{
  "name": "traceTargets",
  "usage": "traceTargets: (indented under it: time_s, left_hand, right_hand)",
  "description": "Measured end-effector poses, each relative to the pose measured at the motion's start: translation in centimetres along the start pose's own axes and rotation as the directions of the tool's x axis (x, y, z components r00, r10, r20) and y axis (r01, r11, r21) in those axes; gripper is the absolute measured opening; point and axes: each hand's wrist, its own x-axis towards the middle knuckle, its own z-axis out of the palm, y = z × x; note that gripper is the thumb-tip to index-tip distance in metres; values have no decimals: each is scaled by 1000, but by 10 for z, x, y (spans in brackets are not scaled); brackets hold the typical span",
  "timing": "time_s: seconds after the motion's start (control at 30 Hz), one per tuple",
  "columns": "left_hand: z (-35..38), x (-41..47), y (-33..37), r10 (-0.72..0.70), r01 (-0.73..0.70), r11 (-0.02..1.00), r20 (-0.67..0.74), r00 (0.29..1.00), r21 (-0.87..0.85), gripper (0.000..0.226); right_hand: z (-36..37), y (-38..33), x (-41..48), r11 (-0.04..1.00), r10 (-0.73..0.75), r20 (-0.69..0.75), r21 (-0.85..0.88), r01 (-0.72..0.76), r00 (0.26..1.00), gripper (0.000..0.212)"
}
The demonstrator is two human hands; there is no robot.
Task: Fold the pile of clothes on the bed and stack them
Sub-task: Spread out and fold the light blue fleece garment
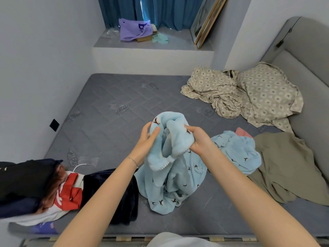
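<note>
Blue fluffy clothing [170,175] with little dark birds on it is held up over the grey mattress [115,104]. Its bottom end rests in a heap on the bed. The left hand [145,139] pinches one side of the top edge, with the thumb in front and the fingers behind. The right hand [199,139] grips the other side, its fingers curled tight round a bunch of the cloth. Just to the right lies a second blue fluffy piece [236,152]. Something pink [243,132] pokes out behind it, and a big green piece [284,166] lies beside it. On the left, near the bed's edge, sits a pile of dark clothes [26,179], with a red and white one [69,191] next to it. A dark blue one [110,189] lies under the left arm. Far back on the right is crumpled bedding [249,93] with a diamond pattern.
</note>
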Motion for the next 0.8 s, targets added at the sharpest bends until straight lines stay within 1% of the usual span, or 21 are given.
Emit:
traceTargets:
  time_s: [0.03,0.1,0.13,0.17,0.2,0.27,0.33,0.37,0.43,0.5,0.57,0.6,0.63,0.7,0.77,0.8]
  left_hand:
    - [4,-1,2,-6,6,1000,47,999,6,42]
    - [8,3,-1,14,-22,997,115,993,71,64]
    - [11,3,-1,13,-27,995,141,990,100,72]
    - [13,3,-1,8,-27,992,151,988,120,73]
    - [15,3,-2,21,-40,990,145,989,132,68]
    - [17,4,-2,69,-85,985,111,991,147,47]
    - [19,5,-2,128,-144,977,106,986,160,34]
    - [20,5,-2,153,-170,969,106,983,181,30]
    - [24,4,-4,182,-198,955,91,979,220,25]
    - [26,6,-4,209,-215,946,51,977,244,23]
    - [23,8,-1,238,-228,942,-14,971,247,25]
    - [20,10,2,250,-232,945,-52,967,231,25]
    - [17,11,5,253,-231,951,-89,963,206,24]
    - [11,12,14,239,-221,966,-147,960,132,20]
    - [6,11,23,212,-206,977,-170,962,53,23]
    - [5,11,28,195,-193,981,-163,967,28,26]
  right_hand:
    - [3,2,0,1000,-5,10,-22,5,1000,23]
    - [9,6,-1,998,2,32,-60,0,999,20]
    - [12,8,-3,997,4,49,-83,0,999,20]
    - [13,10,-4,992,-5,63,-126,12,998,20]
    - [13,12,-5,984,-18,78,-177,32,997,20]
    - [10,11,-4,967,-51,76,-247,68,996,23]
    - [5,7,-2,937,-96,2,-336,91,995,33]
    - [4,5,-3,904,-133,-36,-414,107,990,35]
    - [3,-1,-10,805,-221,-62,-576,146,973,31]
    - [1,-5,-15,725,-308,-57,-660,196,950,28]
    - [-7,-4,-18,671,-360,-52,-708,220,932,30]
    - [-12,-2,-20,651,-348,-45,-730,207,936,31]
    - [-19,2,-21,638,-306,-35,-750,177,952,32]
    - [-29,13,-25,603,-184,14,-788,124,983,33]
    - [-31,25,-28,561,-123,65,-819,123,990,35]
    - [-30,30,-27,554,-126,90,-820,145,988,36]
